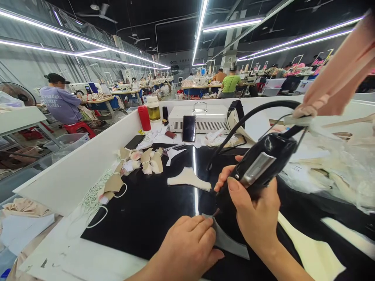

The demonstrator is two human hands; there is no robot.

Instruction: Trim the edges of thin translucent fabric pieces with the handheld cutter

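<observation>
My right hand point(258, 210) is wrapped around a black corded handheld power tool point(260, 160) with a silver plate on its side. The tool tilts, its lower end close to the black board point(140, 210). Knotted pink fabric point(336, 74) is tied at the tool's upper end. My left hand point(190, 242) presses down on a grey curved piece point(231, 240), fingers bent and close together. Part of that piece is hidden beneath the fingers. Beyond my hands lies a cream curved fabric piece point(189, 178), with a smaller white cut piece point(175, 154) farther back.
Bundled beige pieces point(150, 160) and pale green cords point(96, 191) lie on the left. Behind stand a white vented box point(175, 119), a phone point(189, 128) and a red cone point(143, 118). A yellowish piece point(316, 249) and plastic bags point(345, 168) are right. People sit at sewing tables beyond.
</observation>
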